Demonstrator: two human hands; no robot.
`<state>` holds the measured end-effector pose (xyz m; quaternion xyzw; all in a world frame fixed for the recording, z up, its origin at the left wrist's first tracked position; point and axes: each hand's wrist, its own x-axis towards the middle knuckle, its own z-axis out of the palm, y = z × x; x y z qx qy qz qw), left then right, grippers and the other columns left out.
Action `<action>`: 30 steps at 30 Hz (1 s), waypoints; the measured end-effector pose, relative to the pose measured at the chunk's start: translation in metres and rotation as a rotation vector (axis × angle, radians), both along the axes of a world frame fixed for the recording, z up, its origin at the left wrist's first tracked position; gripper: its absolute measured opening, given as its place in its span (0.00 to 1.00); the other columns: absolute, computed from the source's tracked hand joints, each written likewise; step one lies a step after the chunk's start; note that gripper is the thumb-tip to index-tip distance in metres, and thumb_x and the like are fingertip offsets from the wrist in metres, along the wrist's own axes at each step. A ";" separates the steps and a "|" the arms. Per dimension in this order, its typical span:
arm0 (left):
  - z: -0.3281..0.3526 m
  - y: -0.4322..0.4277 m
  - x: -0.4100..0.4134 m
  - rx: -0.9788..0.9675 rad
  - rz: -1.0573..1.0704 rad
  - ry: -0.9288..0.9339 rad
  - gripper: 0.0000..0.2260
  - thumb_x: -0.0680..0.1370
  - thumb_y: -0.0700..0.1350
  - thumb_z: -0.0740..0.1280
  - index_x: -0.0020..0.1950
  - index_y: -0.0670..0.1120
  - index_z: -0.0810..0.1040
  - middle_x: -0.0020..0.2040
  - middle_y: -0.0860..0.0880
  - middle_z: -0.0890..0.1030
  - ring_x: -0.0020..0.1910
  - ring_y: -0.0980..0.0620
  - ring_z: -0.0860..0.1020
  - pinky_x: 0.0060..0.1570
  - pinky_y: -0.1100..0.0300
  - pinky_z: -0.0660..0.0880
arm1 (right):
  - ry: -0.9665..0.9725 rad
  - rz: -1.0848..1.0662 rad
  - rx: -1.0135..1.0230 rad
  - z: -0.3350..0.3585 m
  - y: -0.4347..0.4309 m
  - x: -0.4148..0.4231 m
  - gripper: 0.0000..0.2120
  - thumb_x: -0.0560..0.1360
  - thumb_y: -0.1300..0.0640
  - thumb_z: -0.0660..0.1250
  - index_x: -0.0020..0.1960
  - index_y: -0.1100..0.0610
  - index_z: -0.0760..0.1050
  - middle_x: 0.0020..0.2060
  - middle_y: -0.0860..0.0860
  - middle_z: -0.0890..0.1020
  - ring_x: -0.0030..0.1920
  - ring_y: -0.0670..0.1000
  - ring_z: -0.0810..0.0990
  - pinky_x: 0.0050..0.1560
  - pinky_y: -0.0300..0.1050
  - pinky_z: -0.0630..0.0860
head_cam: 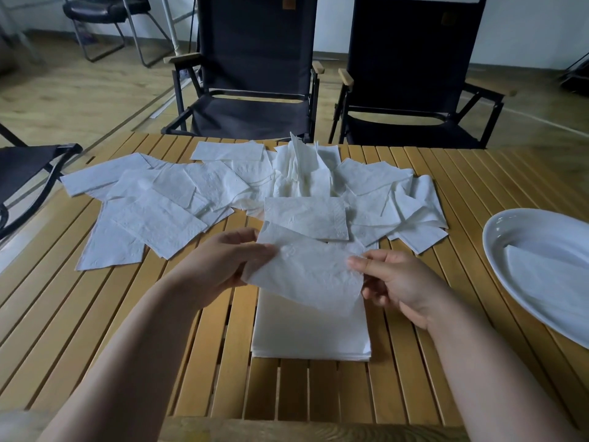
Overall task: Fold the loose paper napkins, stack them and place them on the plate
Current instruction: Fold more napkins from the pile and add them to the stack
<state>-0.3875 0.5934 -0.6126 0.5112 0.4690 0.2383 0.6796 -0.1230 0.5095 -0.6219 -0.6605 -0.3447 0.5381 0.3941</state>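
The slatted counter (127,314) has gaps that could snag a thin corner slid across it. Beyond both hands the loose napkins (165,199) overlap heavily, so pulling one out would likely drag its neighbours or lift two at once. The plate (535,228), well out past the right hand (398,282), seems to hold a white sheet already. Carrying the stack (310,330) that far could fan it apart. That stack lies directly under the hands, and a crooked drop would skew it. The left hand (220,266) and the right hand each pinch one end of the held napkin (302,272) just above the stack, and uneven pulling may tear it or set a slanted crease. The plate's outer side is cut off. The held napkin hides the stack's far end, its sheets cannot be counted, and I cannot tell whether the held napkin is already folded.
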 end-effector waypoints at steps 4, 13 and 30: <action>0.002 -0.002 -0.003 0.033 -0.111 0.124 0.15 0.72 0.51 0.73 0.54 0.45 0.85 0.54 0.40 0.84 0.55 0.31 0.78 0.64 0.38 0.72 | -0.102 -0.007 0.008 0.002 -0.001 0.002 0.08 0.76 0.51 0.73 0.45 0.56 0.84 0.37 0.53 0.81 0.28 0.47 0.74 0.26 0.37 0.67; 0.001 -0.010 -0.005 0.083 -0.390 0.523 0.08 0.76 0.48 0.73 0.53 0.50 0.83 0.41 0.50 0.86 0.30 0.56 0.77 0.34 0.63 0.72 | -0.404 0.234 -0.094 0.000 -0.007 0.012 0.13 0.74 0.46 0.74 0.44 0.56 0.83 0.31 0.54 0.80 0.24 0.47 0.70 0.35 0.45 0.67; -0.015 -0.007 0.007 0.167 -0.524 0.832 0.09 0.79 0.47 0.68 0.43 0.44 0.82 0.31 0.50 0.83 0.27 0.55 0.73 0.31 0.64 0.69 | -0.631 0.321 -0.178 -0.003 -0.006 -0.001 0.15 0.73 0.45 0.74 0.42 0.58 0.80 0.34 0.54 0.85 0.26 0.48 0.70 0.33 0.42 0.69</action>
